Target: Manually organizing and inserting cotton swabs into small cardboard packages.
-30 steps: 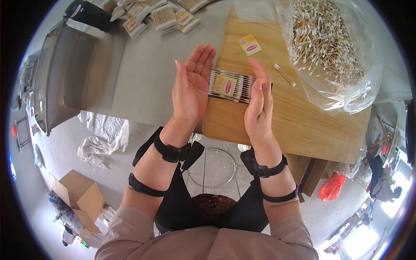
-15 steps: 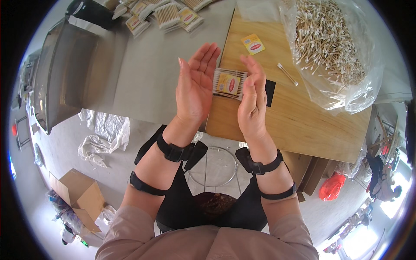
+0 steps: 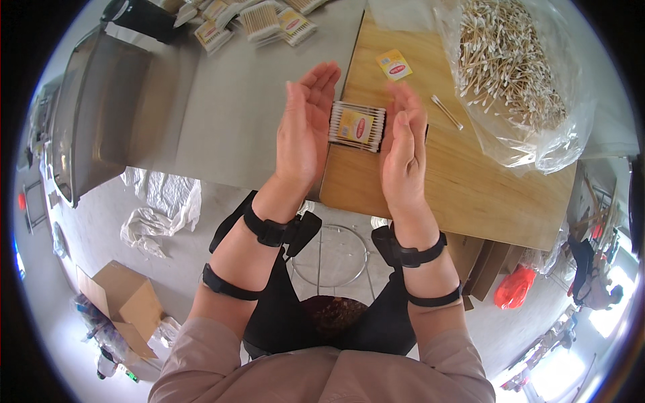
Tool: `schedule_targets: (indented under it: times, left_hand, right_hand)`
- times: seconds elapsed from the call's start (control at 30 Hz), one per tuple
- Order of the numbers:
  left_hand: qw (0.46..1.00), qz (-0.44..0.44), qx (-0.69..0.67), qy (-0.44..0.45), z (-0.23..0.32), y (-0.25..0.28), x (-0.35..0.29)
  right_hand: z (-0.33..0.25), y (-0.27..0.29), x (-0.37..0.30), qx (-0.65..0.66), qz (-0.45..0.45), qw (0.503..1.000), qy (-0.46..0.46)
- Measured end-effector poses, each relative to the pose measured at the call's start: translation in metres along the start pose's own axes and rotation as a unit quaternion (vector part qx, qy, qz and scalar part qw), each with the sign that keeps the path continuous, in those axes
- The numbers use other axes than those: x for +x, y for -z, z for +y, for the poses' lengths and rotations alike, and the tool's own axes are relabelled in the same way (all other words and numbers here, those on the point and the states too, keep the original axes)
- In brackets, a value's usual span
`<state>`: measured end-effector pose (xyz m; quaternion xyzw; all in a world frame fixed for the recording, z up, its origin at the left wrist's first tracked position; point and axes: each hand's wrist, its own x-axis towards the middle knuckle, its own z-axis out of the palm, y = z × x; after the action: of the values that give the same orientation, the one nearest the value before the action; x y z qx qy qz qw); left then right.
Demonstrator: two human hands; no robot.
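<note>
Many swabs [image 3: 340, 121] with yellow red-oval label [image 3: 357, 126] separate left hand [image 3: 302, 134] and right hand [image 3: 404, 148], both grips unclosed.

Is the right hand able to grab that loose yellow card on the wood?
Probably yes: the right hand is open beside the cotton swabs, its fingers point toward the yellow card, and nothing visible seems to block the way.

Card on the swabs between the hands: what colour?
The card is mostly yellow, with a red oval; best seen in the head view.
</note>
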<state>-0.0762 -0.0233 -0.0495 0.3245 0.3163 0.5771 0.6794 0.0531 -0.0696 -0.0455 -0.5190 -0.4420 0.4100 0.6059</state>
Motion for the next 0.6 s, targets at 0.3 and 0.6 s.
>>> schedule_targets:
  times: [0.3, 0.6]
  left_hand:
    - [0.815, -0.208, 0.524, -0.132, 0.019, 0.011, -0.006]
    - [0.806, -0.214, 0.538, -0.118, 0.01, 0.009, -0.006]
  right_hand:
    - [-0.03, 0.037, -0.008, -0.356, -0.064, 0.931, -0.039]
    - [-0.016, 0.035, -0.011, -0.458, -0.082, 0.878, 0.109]
